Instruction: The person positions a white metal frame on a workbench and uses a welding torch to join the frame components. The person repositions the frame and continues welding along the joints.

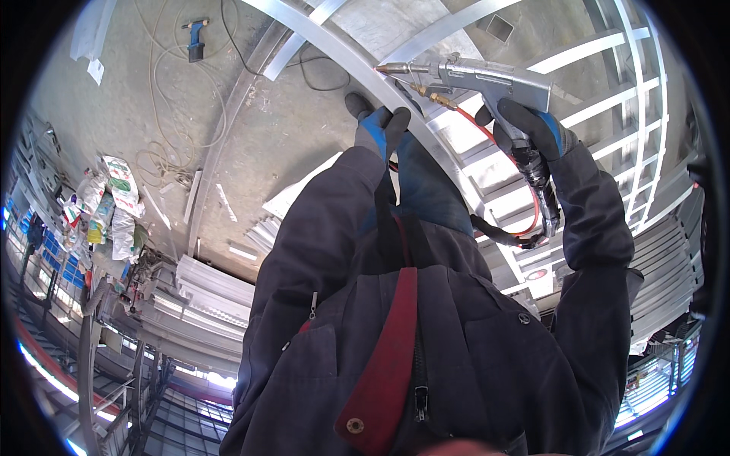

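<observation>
Your right hand [534, 128] grips the welding gun [498, 80], so steady its tip [394, 68]; I can't tell if your left hand [382, 129] holds anything.

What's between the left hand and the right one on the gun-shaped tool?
In the head view, the silver frame rail lies nearer the left hand, then the red hose, nearer the right hand.
</observation>
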Available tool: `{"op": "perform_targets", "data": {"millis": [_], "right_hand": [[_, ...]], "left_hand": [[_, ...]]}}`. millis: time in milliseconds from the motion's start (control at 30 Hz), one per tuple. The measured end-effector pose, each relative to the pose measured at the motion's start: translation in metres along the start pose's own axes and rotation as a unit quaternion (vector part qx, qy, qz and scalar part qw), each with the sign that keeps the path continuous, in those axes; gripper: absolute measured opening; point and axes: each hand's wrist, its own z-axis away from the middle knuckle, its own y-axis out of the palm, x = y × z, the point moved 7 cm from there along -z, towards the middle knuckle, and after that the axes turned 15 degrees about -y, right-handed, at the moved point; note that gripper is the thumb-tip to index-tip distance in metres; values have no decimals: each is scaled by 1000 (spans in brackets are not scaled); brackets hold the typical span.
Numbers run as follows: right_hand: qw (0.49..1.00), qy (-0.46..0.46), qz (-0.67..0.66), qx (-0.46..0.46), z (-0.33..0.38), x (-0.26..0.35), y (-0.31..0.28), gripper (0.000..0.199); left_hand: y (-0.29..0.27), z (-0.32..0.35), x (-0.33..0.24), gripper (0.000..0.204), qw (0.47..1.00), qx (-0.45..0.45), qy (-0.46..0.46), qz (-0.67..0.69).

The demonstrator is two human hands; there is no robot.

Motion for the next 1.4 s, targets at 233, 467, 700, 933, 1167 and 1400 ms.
{"op": "perform_targets", "data": {"millis": [233, 467, 700, 933, 1167, 1400], "right_hand": [[1000, 7, 11, 9, -1, -5, -1, 39], [999, 8, 16, 39, -2, -2, -3, 39], [1000, 6, 11, 7, 2, -10, -7, 37], [999, 31, -6, 39, 5, -21, -13, 34], [1000, 8, 7, 9, 11, -19, -9, 37], [1000, -3, -1, 12, 20, -16, -7, 38]], "left_hand": [[-3, 0, -2, 36, 1000, -7, 3, -15], [-2, 5, -7, 39, 999, -9, -25, -34], [-1, 7, -5, 38, 999, 6, -47, -16], [0, 7, -3, 45, 997, 30, -75, -13], [1, 8, -8, 46, 996, 19, -81, -25], [2, 10, -11, 40, 997, 27, -72, -7]]}}
